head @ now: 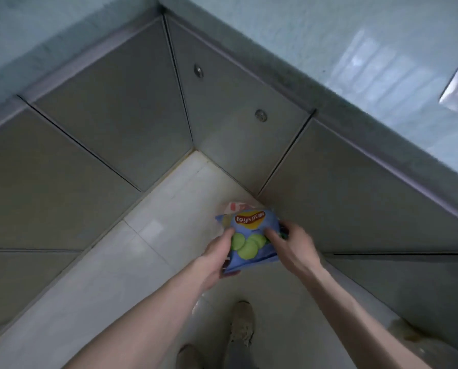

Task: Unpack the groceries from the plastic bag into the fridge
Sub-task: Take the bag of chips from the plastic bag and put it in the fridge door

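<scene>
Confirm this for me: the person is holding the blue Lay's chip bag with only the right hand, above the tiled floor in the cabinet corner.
Not quite. In the head view both hands hold the blue Lay's chip bag: the left hand grips its left edge, the right hand its right. The rest stands.

Dim, cool, even light with soft shadows only. A pale window-like glare lies on the countertop (pixel 377 62) at upper right. The whole frame is soft and slightly blurred, and wide-angle distortion bends lines toward the edges.

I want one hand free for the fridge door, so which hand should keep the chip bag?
Probably the left hand: it wraps the chip bag's lower edge, while the right hand only holds its side.
</scene>
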### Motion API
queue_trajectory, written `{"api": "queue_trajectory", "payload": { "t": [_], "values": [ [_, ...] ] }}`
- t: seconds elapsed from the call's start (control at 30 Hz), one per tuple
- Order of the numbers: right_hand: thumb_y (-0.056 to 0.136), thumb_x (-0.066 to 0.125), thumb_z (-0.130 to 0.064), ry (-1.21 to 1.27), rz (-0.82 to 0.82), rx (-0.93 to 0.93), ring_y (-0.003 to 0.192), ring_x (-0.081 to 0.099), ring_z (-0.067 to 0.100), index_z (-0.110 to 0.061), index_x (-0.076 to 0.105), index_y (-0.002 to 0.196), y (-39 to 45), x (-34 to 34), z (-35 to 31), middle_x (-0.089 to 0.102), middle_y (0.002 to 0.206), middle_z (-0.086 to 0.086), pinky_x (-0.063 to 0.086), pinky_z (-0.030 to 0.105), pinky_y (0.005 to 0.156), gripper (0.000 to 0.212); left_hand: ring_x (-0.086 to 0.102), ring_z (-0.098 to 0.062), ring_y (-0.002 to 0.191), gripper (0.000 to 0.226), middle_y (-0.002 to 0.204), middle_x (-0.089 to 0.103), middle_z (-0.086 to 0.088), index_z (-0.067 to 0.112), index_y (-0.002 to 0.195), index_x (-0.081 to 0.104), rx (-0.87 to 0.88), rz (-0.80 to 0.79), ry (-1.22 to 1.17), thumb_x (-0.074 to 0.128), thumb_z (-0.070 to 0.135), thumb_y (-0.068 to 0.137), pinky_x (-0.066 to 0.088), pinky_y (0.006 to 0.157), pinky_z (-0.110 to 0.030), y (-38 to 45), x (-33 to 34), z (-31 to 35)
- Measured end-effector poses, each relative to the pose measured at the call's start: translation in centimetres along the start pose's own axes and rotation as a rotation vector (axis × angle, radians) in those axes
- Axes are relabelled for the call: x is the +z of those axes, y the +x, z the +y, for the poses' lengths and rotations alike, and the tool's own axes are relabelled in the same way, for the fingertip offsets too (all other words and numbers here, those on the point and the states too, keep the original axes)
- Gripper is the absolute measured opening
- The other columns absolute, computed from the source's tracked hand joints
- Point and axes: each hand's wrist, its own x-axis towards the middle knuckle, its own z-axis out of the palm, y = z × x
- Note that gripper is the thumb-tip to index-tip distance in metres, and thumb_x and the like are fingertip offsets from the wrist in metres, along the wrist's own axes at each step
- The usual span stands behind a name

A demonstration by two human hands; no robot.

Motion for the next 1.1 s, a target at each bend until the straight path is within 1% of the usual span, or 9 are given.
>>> {"api": "queue_trajectory", "payload": {
  "t": [0.13,0.27,0.33,0.43,0.63,0.8,0.9,1.0,1.1],
  "values": [
    [0.098,0.066,-0.042,0.041,0.03,-0.016,0.1,0.066,0.02,-0.019,0.068,0.12,-6.8,-4.9,-5.0,0.069,0.103,-0.004,0.048,0.033,0.077,0.032,0.076,-0.022,0.095,0.062,0.114,0.079,-0.008,0.022,0.127,0.072,0.033,-0.073,-0.02,0.039,0.067,0.101,0.057,0.063,-0.024,-8.8,-0.1,2.6],
    [0.097,0.069,-0.044,0.175,0.061,-0.101,0.104,0.069,0.006,-0.028,0.069,0.114,-13.3,-9.2,-9.3,0.074,0.109,-0.015,0.054,0.022,0.08,0.024,0.074,-0.027,0.11,0.064,0.115,0.079,-0.009,0.019,0.124,0.074,0.131,-0.048,-0.133,0.04,0.068,0.101,0.059,0.097,-0.039,-17.6,-0.2,5.0],
    [0.096,0.068,-0.047,0.203,0.072,-0.155,0.105,0.069,0.001,-0.031,0.067,0.113,-16.8,-10.9,-11.5,0.074,0.11,-0.017,0.058,0.026,0.083,0.023,0.074,-0.028,0.111,0.059,0.116,0.079,-0.008,0.019,0.125,0.073,0.192,-0.023,-0.144,0.04,0.063,0.103,0.055,0.106,-0.045,-22.0,-0.8,5.6],
    [0.095,0.068,-0.051,0.213,0.051,-0.237,0.104,0.07,0.002,-0.036,0.065,0.117,-21.9,-13.0,-14.6,0.073,0.115,-0.017,0.061,0.04,0.087,0.027,0.075,-0.031,0.109,0.052,0.115,0.079,-0.01,0.017,0.124,0.073,0.309,-0.007,-0.174,0.043,0.056,0.105,0.057,0.102,-0.05,-28.1,-1.8,6.2],
    [0.096,0.069,-0.046,0.296,0.073,-0.368,0.1,0.073,0.008,-0.039,0.062,0.118,-29.2,-15.3,-19.8,0.073,0.116,-0.013,0.063,0.039,0.08,0.024,0.075,-0.022,0.106,0.046,0.113,0.079,0.001,0.023,0.118,0.071,0.627,0.14,-0.16,0.05,0.057,0.096,0.057,0.101,-0.051,-37.0,-4.3,5.7],
    [0.096,0.044,-0.074,0.297,0.069,-0.383,0.108,0.068,0.003,-0.035,0.05,0.138,-32.8,-16.6,-24.2,0.068,0.123,-0.017,0.058,0.036,0.091,0.057,0.075,-0.02,0.108,0.029,0.117,0.078,0.002,0.025,0.124,0.065,0.793,0.145,-0.219,0.048,0.041,0.108,0.059,0.098,-0.047,-43.6,-5.6,5.2],
    [0.106,0.034,-0.06,0.302,0.036,-0.397,0.106,0.066,0.003,-0.03,0.059,0.127,-33.6,-17.7,-26.4,0.071,0.117,-0.012,0.052,0.029,0.088,0.044,0.075,-0.021,0.109,0.026,0.117,0.078,0.002,0.025,0.124,0.064,0.849,0.143,-0.238,0.048,0.038,0.109,0.06,0.097,-0.045,-46.4,-6.3,4.7],
    [0.108,0.032,-0.059,0.334,-0.046,-0.376,0.096,0.073,0.008,-0.027,0.072,0.105,-34.0,-18.0,-28.0,0.079,0.099,-0.011,0.057,0.037,0.09,0.051,0.076,-0.019,0.107,0.026,0.118,0.078,0.003,0.026,0.126,0.063,0.895,0.157,-0.278,0.047,0.036,0.109,0.062,0.091,-0.037,-48.6,-6.7,4.5],
    [0.103,0.032,-0.069,0.357,-0.162,-0.405,0.102,0.074,0.011,-0.029,0.074,0.11,-34.3,-17.8,-29.3,0.08,0.105,-0.01,0.057,0.043,0.096,0.058,0.076,-0.013,0.104,0.025,0.116,0.079,0.007,0.027,0.128,0.062,0.938,0.19,-0.335,0.046,0.034,0.11,0.061,0.08,-0.025,-50.8,-7.0,4.3]
  ]
}}
